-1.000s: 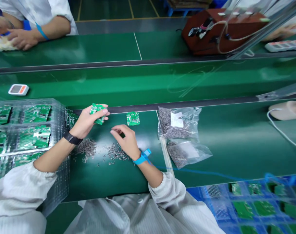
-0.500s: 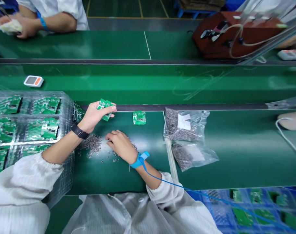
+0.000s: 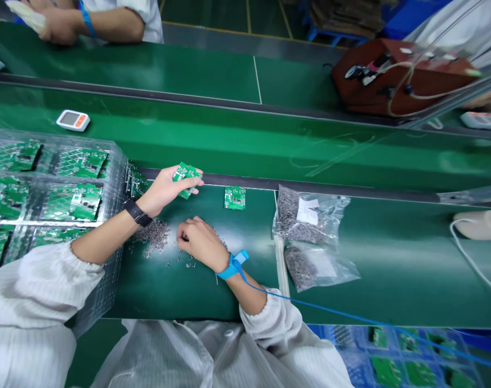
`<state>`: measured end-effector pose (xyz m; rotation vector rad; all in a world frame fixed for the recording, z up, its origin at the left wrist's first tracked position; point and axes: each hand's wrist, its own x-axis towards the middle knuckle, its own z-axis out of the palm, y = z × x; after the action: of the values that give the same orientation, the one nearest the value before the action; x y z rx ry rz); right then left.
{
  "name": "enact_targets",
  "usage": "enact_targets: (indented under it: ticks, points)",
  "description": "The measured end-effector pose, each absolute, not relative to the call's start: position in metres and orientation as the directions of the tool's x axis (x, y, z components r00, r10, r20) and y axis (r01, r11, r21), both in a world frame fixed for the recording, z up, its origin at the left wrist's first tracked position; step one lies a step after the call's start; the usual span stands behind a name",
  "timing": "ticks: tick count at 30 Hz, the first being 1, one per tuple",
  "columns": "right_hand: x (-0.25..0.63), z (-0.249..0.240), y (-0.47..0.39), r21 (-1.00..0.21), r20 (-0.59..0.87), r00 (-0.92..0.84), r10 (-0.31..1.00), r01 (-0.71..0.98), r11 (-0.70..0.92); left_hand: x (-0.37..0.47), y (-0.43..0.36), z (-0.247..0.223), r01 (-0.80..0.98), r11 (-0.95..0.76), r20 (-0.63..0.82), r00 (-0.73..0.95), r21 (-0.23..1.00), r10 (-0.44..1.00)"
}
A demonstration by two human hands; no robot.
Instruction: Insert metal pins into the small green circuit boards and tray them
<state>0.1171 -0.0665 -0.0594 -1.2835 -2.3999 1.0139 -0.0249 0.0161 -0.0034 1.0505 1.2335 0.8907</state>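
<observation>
My left hand grips a green circuit board between thumb and fingers, raised over the green bench near its back strip. Lower and to the right, my right hand rests over the bench with its fingers curled together; whatever is at the fingertips is too small to make out. Small metal parts lie heaped left of it, with a few scattered below and some beside the hand. Another circuit board lies flat on the bench, right of the held one.
Clear trays of circuit boards stand at the left. Two plastic bags of small parts lie right of centre. A blue cord runs from my right wrist. Across the bench are a co-worker's hands and a brown box.
The view has tilted and shifted slightly. My right hand's fingers have curled in more. My left hand still grips the board.
</observation>
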Motion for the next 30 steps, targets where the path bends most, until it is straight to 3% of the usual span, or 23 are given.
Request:
enact_targets:
  ticks: [3,5,8,12,17,30]
  points:
    - [0.129,-0.066,-0.056,-0.896,-0.071,-0.365,0.928,0.433,0.101,-0.026,0.017,-0.005,0.007,0.369,-0.365,0.159,0.93,0.917]
    - [0.14,-0.068,-0.049,-0.971,-0.023,-0.19,0.982,0.24,0.023,-0.026,0.016,-0.007,0.009,0.41,-0.405,0.174,0.912,0.898]
    - [0.151,-0.069,-0.039,-0.999,0.043,0.045,0.998,0.019,0.043,-0.024,0.013,-0.01,0.057,0.433,-0.432,0.254,0.9,0.865]
    - [0.154,-0.071,-0.035,-0.991,0.119,0.252,0.96,-0.025,0.129,-0.02,0.005,-0.011,0.22,0.309,-0.374,0.398,0.925,0.837]
    - [0.15,-0.072,-0.036,-0.987,0.159,0.32,0.934,0.028,0.159,-0.017,0.0,-0.008,0.345,0.057,-0.248,0.539,0.937,0.805]
    - [0.15,-0.078,-0.034,-0.997,0.041,0.316,0.948,-0.042,0.057,-0.016,-0.005,-0.008,0.416,-0.087,-0.176,0.553,0.905,0.815]
